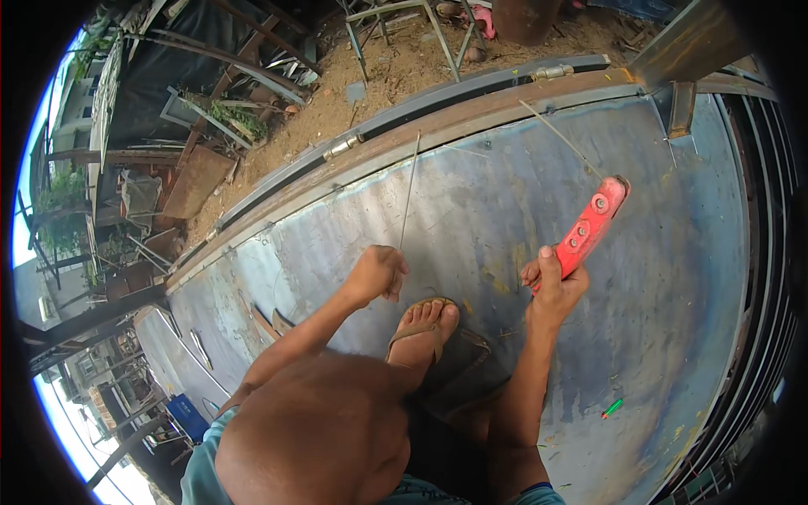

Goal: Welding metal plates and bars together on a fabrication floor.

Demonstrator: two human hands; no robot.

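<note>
My right hand [555, 286] is wrapped round a red electrode holder [587, 227]. From the holder's far end a thin welding rod [560, 137] runs up and left to the brown frame bar [471, 126] along the sheet's far edge. A second thin rod [410, 189] rises from my closed left hand [377, 276], its upper end near the same bar. Both hands are above a bluish-grey metal sheet [337, 236]. Between my forearms, my sandalled foot [421, 330] rests on the sheet.
Hinges [343, 147] join the frame to a dark bar beyond. An upright steel post [686, 46] stands far right, above dark parallel bars [762, 168]. A small green stick-like thing [612, 409] lies near right. A blue box [187, 418] stands at left. Scrap metal fills the ground beyond.
</note>
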